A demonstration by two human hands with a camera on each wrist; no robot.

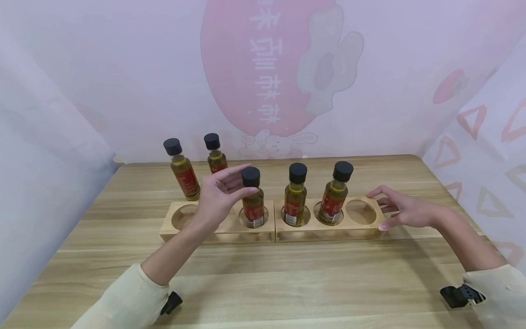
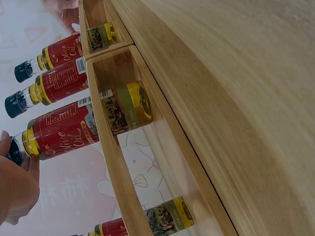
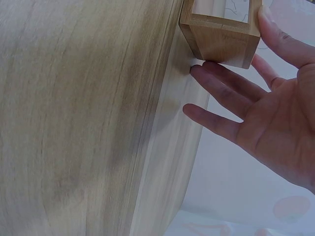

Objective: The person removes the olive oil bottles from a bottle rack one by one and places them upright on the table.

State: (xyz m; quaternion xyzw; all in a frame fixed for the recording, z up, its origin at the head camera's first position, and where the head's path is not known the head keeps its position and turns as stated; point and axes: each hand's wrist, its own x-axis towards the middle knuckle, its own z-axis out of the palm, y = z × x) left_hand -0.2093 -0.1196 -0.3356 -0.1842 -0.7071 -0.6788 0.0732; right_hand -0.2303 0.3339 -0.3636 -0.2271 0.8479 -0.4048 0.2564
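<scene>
My left hand (image 1: 218, 196) pinches a black-capped olive oil bottle (image 1: 253, 208) near its cap, thumb in front and fingers behind. The bottle is upright in the right-hand hole of the left wooden bottle rack (image 1: 269, 219); the left wrist view shows its base (image 2: 140, 103) inside the frame. At the far end of the right wooden bottle rack (image 1: 318, 232), my right hand (image 1: 404, 212) holds the end piece, thumb at the front corner and index finger at the back one. In the right wrist view the other fingers (image 3: 216, 123) spread away below the rack's end.
Two similar bottles, one upright in the middle hole (image 1: 330, 203) and one in the left hole (image 1: 294, 205), stand in the right rack. Behind the left rack are two more bottles, one further left (image 1: 186, 178) and one partly hidden (image 1: 216, 160). A printed curtain (image 1: 144, 82) hangs behind the table (image 1: 263, 283).
</scene>
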